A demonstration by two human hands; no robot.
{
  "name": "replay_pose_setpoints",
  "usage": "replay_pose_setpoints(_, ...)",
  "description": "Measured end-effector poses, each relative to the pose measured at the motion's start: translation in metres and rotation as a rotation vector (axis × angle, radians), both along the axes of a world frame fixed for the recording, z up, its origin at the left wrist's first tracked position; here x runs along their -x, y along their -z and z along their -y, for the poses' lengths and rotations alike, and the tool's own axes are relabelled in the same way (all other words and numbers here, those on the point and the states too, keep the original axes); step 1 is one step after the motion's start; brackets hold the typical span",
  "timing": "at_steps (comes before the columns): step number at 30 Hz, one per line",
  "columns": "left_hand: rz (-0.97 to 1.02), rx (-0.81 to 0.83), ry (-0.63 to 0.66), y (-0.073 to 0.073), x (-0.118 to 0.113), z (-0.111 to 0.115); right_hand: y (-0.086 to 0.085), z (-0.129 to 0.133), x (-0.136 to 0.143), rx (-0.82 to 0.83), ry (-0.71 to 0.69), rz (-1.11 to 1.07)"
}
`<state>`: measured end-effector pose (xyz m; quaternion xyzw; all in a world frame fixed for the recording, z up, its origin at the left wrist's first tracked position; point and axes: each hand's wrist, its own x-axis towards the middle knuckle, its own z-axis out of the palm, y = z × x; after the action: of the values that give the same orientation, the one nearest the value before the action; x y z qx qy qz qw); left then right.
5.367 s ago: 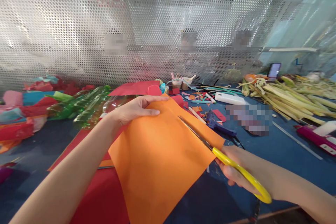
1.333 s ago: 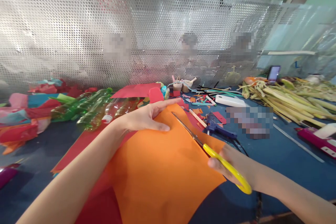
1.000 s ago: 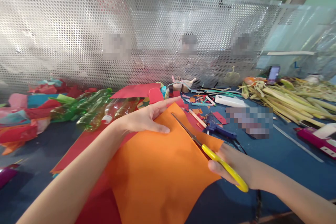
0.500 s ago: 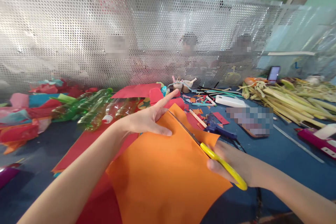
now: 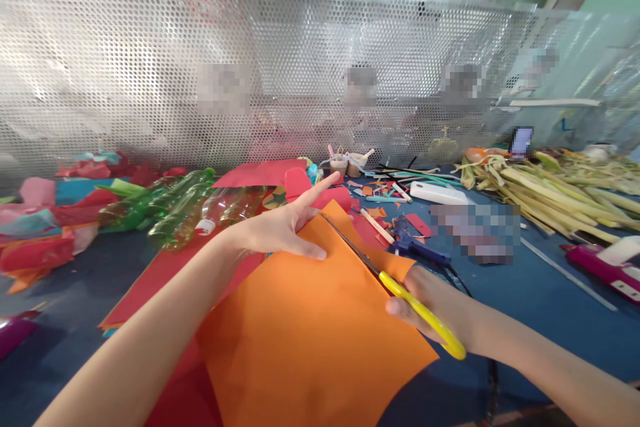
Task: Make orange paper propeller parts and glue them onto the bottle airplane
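Note:
A large orange paper sheet (image 5: 310, 327) fills the lower middle, one far corner pointing away from me. My left hand (image 5: 285, 230) grips its far left part, with the thumb lying on top, the index finger stretched forward and the other fingers hidden beneath. In my right hand (image 5: 440, 307) is a pair of yellow-handled scissors (image 5: 425, 315). The blades lie along a cut in the sheet, their tips near my left fingers. A narrow orange strip stands up beside the blades, close to my right hand. Red paper (image 5: 170, 287) lies under the sheet on the left.
Green plastic bottles (image 5: 183, 213) and coloured paper scraps (image 5: 55, 213) lie on the left. Beyond the cut are a blue glue gun (image 5: 420, 247), a blurred phone (image 5: 480, 233) and a white power strip (image 5: 440, 193). Dried stalks (image 5: 550, 197) cover the right rear, before a perforated metal panel (image 5: 300, 33).
My right hand and the scissors have shifted slightly left. The near part of the orange sheet has moved a little left too. My left hand stays almost still.

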<state>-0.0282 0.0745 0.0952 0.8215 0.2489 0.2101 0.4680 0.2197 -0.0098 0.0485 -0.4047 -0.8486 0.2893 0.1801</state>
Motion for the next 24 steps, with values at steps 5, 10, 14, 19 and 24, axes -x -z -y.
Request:
replay_pose_setpoints(5,0.011,0.129,-0.022,0.002,0.001,0.0,0.005,-0.001,-0.002,-0.022,-0.019,0.02)
replay_pose_setpoints(10,0.045,0.366,-0.024,0.003,0.0,0.003,0.003,-0.004,-0.002,-0.015,-0.054,0.014)
replay_pose_setpoints(14,0.086,0.461,0.0,0.006,-0.001,0.002,0.003,-0.006,-0.002,-0.008,-0.039,-0.01)
replay_pose_setpoints(19,0.093,0.463,-0.026,0.01,-0.001,0.0,0.002,-0.007,0.001,0.052,-0.07,-0.083)
replay_pose_setpoints(24,0.068,0.455,-0.052,0.009,-0.002,0.0,-0.002,-0.008,0.007,0.12,-0.081,-0.135)
